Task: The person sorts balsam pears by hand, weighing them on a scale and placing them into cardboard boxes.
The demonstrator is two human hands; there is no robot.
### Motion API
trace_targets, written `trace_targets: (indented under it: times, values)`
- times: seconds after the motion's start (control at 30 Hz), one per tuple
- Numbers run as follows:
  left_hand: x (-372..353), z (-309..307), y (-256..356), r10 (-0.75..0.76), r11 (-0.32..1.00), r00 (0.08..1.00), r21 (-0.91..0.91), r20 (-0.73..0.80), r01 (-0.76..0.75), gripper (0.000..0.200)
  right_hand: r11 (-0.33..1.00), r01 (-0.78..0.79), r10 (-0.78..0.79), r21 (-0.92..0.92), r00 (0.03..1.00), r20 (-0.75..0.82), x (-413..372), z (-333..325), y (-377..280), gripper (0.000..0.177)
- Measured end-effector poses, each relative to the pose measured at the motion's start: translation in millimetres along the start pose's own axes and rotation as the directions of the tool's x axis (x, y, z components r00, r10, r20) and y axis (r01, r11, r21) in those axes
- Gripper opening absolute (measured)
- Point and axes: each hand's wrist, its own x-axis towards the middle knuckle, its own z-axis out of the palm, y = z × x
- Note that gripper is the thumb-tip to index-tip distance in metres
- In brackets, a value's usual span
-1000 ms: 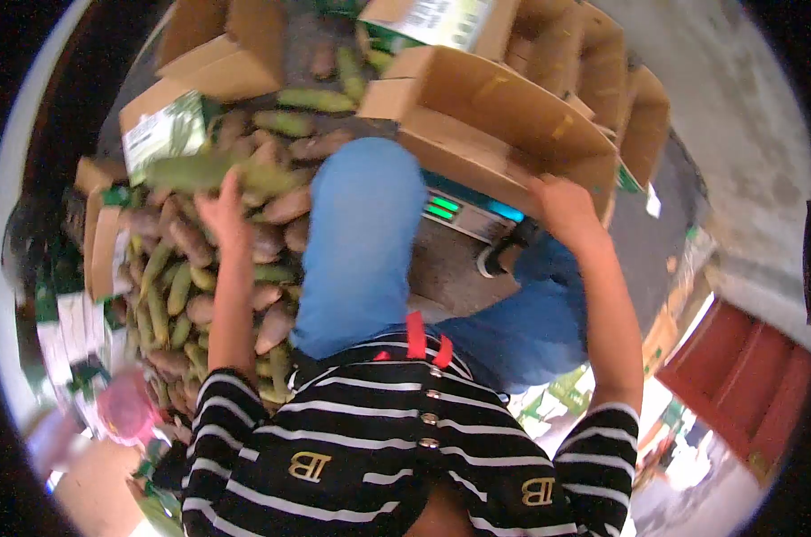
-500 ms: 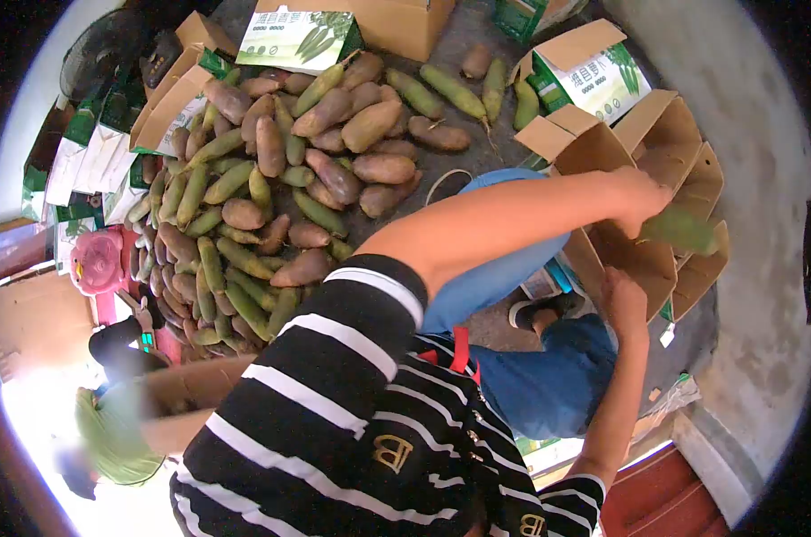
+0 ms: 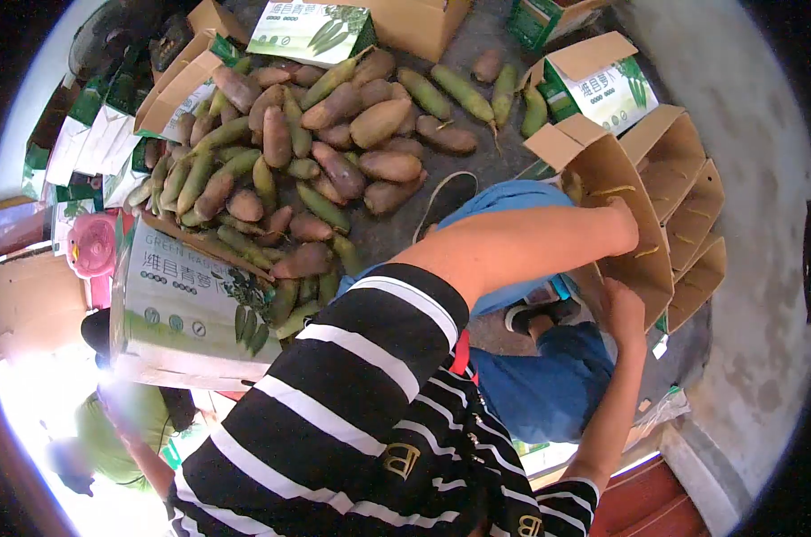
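Note:
My left hand (image 3: 624,225) reaches into an open cardboard box (image 3: 643,259), where its fingers are hidden. At the near side of that box, my right hand (image 3: 622,306) is closed on the cardboard edge. Thin yellowish strips show on the inner flaps (image 3: 670,183). Partly visible behind the box's edge is a radish (image 3: 571,186). Left of my arm lies a big heap of green and brownish radishes (image 3: 343,134).
A printed radish carton (image 3: 186,295) stands at the heap's lower side, near a co-worker in a green top (image 3: 123,434). More cartons stand at the back (image 3: 311,34) and right (image 3: 607,89). A concrete wall (image 3: 764,268) bounds the right; a pink stool-like object (image 3: 92,243) is at left.
The green radish in my left hand is no longer visible, and that hand has dipped into the box. The co-worker's carton has come up over the heap's lower part.

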Motion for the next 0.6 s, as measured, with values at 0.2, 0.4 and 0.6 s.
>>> trace_targets:
  times: [0.2, 0.4, 0.6]
  values:
    - [-3, -3, -5, -0.053, 0.998, 0.996, -0.039, -0.071, 0.05, 0.027, 0.998, 0.04, -0.04, 0.043, 0.999, -0.015, -1, -7, -4, 0.028]
    - [84, 24, -12, -0.089, 0.992, 0.986, -0.104, -0.142, 0.075, 0.023, 0.998, 0.051, -0.05, 0.028, 0.998, -0.046, 1, 3, 5, 0.027]
    - [-9, -10, -11, -0.085, 0.989, 0.953, -0.138, -0.292, 0.047, 0.021, 0.998, 0.002, 0.0, 0.065, 1.0, -0.022, 6, 0, 3, 0.026]
